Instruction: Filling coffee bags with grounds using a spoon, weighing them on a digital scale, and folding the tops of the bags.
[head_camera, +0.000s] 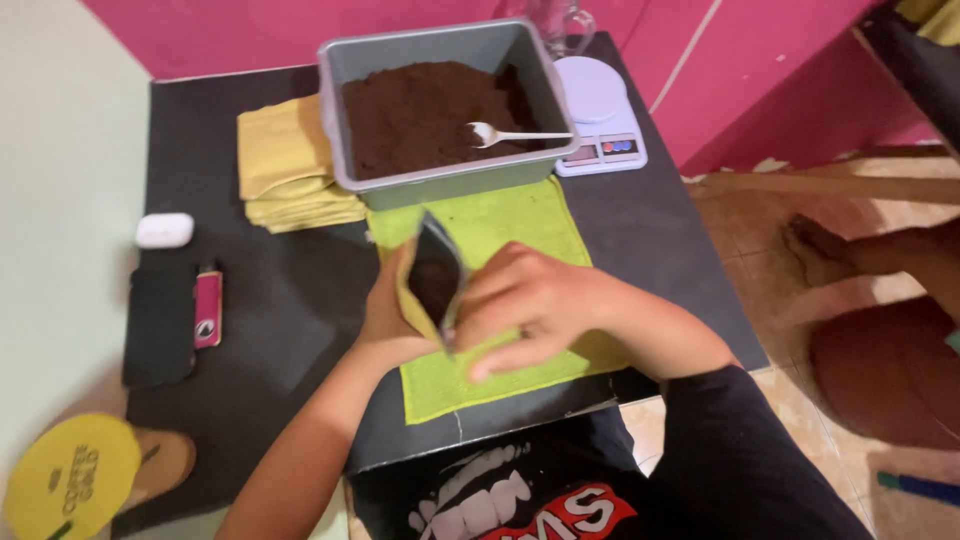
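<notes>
Holding a small pouch (432, 285) upright over the green cloth (520, 225) at table (290, 290) centre: left hand (385, 320) closed on its 9 o'clock edge, right hand (530, 305) pinching the 3 o'clock edge, mouth spread open toward 12. Grey tub of brown powder (440, 110) with spoon (510, 134) sits directly at 12 o'clock; right hand nearer the spoon handle.
</notes>
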